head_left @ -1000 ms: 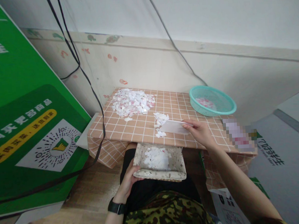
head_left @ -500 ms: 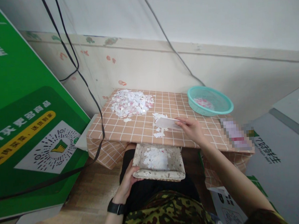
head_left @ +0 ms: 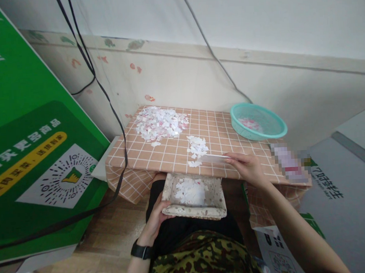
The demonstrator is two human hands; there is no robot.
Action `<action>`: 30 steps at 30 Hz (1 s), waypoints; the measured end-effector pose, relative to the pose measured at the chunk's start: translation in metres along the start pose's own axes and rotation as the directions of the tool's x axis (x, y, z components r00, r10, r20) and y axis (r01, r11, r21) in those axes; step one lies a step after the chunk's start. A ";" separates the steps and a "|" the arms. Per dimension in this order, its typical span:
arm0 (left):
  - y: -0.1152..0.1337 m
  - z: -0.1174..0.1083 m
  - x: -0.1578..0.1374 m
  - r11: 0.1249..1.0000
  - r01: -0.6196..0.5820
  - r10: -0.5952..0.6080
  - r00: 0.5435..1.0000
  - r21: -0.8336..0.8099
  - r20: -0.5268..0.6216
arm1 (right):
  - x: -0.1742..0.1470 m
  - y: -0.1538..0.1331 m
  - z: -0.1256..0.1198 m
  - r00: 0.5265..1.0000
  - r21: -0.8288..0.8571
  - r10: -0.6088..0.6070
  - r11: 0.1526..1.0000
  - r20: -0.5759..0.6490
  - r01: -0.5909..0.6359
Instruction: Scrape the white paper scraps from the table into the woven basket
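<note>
My left hand (head_left: 159, 214) grips the left front corner of a cloth-lined basket (head_left: 189, 212), held over my lap against the table's front edge. White paper scraps (head_left: 190, 192) lie inside it. My right hand (head_left: 243, 164) pinches one end of a flat white card (head_left: 213, 159) low over the table. The card's far end reaches the near part of a small group of paper scraps (head_left: 198, 144) on the tablecloth. Farther back on the left, a larger heap of white and pinkish paper scraps (head_left: 160, 122) is spread out.
A turquoise mesh basin (head_left: 258, 134) with pinkish scraps stands at the table's back right. A pixelated flat item (head_left: 289, 163) lies at the right edge of the checked tablecloth (head_left: 159, 156). Black cables (head_left: 110, 103) hang at left before a green panel (head_left: 32, 132).
My right hand has drawn the card towards me and slightly right, uncovering more of the small scrap group. My left hand still holds the basket in place.
</note>
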State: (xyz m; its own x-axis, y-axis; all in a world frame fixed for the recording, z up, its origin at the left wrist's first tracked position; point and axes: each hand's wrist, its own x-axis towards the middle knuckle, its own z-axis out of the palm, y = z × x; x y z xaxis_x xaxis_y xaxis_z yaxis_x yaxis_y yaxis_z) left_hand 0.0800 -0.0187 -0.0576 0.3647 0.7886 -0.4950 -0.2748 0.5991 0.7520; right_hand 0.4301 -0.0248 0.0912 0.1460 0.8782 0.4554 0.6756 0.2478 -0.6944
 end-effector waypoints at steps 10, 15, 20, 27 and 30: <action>0.010 0.004 -0.007 1.000 0.003 -0.002 0.999 0.011 -0.043 | -0.010 0.003 -0.001 0.991 -0.058 0.081 0.994 -0.110 -0.088; 0.023 -0.003 -0.013 0.999 0.025 -0.022 0.992 0.025 -0.122 | -0.002 0.003 0.003 0.952 -0.104 0.217 0.964 -0.218 -0.243; 0.032 -0.011 -0.014 1.000 0.026 -0.025 0.986 0.005 -0.166 | 0.009 0.006 0.015 0.942 -0.021 0.300 0.952 -0.149 -0.306; 0.035 -0.008 -0.016 0.998 0.047 -0.054 0.984 -0.048 -0.172 | 0.014 -0.001 0.027 0.941 0.013 0.308 0.951 -0.137 -0.310; 0.037 -0.009 -0.017 0.997 0.053 -0.062 0.981 -0.050 -0.182 | 0.016 -0.006 0.030 0.945 0.034 0.309 0.951 -0.109 -0.307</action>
State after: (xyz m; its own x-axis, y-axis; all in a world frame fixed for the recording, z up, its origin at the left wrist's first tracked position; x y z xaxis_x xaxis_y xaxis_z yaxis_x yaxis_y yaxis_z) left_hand 0.0556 -0.0085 -0.0250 0.2127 0.7621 -0.6115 -0.2990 0.6466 0.7018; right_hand 0.4067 0.0002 0.0859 0.4256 0.8616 0.2767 0.5729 -0.0198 -0.8194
